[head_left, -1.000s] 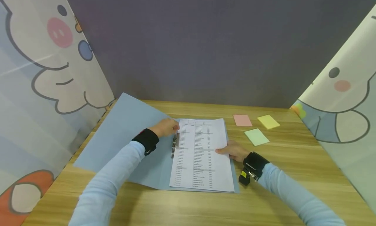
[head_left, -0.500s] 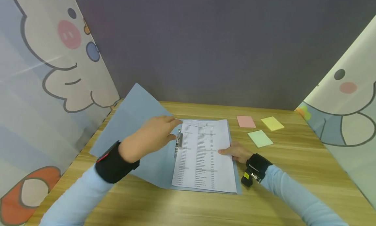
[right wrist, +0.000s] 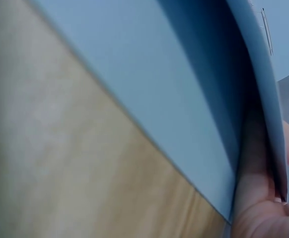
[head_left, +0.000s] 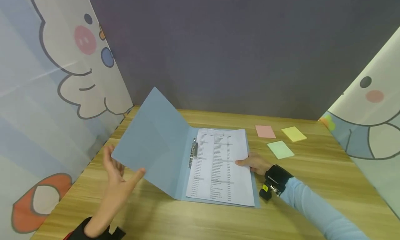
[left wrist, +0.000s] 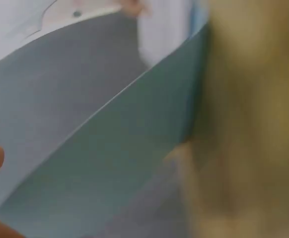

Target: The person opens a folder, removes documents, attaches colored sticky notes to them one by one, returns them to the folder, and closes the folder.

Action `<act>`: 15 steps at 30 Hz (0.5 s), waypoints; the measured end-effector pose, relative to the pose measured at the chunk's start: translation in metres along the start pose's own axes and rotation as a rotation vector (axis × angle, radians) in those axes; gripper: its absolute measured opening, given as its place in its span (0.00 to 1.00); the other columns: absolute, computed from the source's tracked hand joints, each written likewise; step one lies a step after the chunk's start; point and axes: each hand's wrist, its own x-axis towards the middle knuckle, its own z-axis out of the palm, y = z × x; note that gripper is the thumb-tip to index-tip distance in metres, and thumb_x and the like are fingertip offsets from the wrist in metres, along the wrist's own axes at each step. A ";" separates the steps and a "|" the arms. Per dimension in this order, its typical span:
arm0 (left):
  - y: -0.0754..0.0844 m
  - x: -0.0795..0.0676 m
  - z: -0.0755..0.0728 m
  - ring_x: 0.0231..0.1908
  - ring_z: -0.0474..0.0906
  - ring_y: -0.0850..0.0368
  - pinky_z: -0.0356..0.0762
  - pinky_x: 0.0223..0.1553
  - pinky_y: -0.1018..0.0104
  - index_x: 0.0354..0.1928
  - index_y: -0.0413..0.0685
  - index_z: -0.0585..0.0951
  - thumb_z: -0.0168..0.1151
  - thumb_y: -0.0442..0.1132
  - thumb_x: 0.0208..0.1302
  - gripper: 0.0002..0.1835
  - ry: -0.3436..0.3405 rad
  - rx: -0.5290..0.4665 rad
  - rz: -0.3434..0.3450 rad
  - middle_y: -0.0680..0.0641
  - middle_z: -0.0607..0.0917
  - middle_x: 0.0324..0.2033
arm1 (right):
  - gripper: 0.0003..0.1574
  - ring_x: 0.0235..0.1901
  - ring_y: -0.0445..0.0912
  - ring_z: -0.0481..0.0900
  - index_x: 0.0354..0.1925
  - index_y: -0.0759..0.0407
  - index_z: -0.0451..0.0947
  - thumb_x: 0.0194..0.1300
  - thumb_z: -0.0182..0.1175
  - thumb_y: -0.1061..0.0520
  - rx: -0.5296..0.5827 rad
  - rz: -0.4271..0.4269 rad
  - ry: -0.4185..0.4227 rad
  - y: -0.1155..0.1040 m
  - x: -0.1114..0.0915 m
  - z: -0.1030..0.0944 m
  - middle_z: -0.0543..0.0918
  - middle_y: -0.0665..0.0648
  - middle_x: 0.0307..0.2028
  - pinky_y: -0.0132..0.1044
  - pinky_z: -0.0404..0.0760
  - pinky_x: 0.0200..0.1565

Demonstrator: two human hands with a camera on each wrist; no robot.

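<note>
Papers (head_left: 220, 167) are pinched at their right edge by the right hand (head_left: 257, 162), with the thumb laid on the printed face and the fingers tucked beneath. In the right wrist view the gripped edge is seen bowed into a soft curve. By the left hand (head_left: 117, 179) nothing is gripped: its thumb is spread wide from loosely bent fingers, around the near left corner of a raised cover (head_left: 153, 139); whether that corner is touched cannot be told. The left wrist view is blurred.

The papers, white and rectangular, are filled with columns of fine print crossed by grey bands. They are laid on the right half of a folder (head_left: 183, 177) of smooth, matte blue material, by whose left half the tilted cover is formed. Beside the fold, a narrow, shiny metal clip (head_left: 192, 153) is met by the papers' left edge.

The table (head_left: 312, 156) is finished in yellowish, streaked wood grain. To the right of the folder, three flat, square note pads are grouped, well apart from it: pink (head_left: 265, 131), yellow (head_left: 293, 134) and green (head_left: 280, 150). Behind, a plain dark panel (head_left: 212, 52) is flanked by cartoon-printed sheets (head_left: 56, 104).
</note>
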 end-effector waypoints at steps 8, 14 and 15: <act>-0.049 -0.002 0.028 0.56 0.69 0.41 0.73 0.51 0.53 0.62 0.37 0.62 0.59 0.40 0.61 0.30 -0.379 0.089 -0.304 0.34 0.71 0.58 | 0.30 0.36 0.49 0.84 0.58 0.67 0.67 0.59 0.61 0.60 0.005 -0.019 -0.033 0.000 0.002 -0.002 0.84 0.60 0.40 0.38 0.81 0.36; -0.058 0.000 0.039 0.47 0.76 0.38 0.81 0.38 0.60 0.62 0.27 0.58 0.52 0.32 0.64 0.27 -0.493 0.062 -0.297 0.24 0.68 0.55 | 0.30 0.36 0.50 0.84 0.58 0.68 0.66 0.59 0.60 0.61 0.024 -0.028 -0.065 0.001 0.000 -0.002 0.84 0.59 0.40 0.40 0.82 0.36; -0.059 0.000 0.040 0.45 0.78 0.39 0.81 0.36 0.62 0.61 0.25 0.58 0.51 0.30 0.64 0.26 -0.493 0.049 -0.307 0.24 0.69 0.53 | 0.30 0.36 0.50 0.84 0.58 0.68 0.66 0.59 0.60 0.62 0.026 -0.026 -0.066 0.001 0.000 -0.002 0.84 0.60 0.40 0.40 0.82 0.36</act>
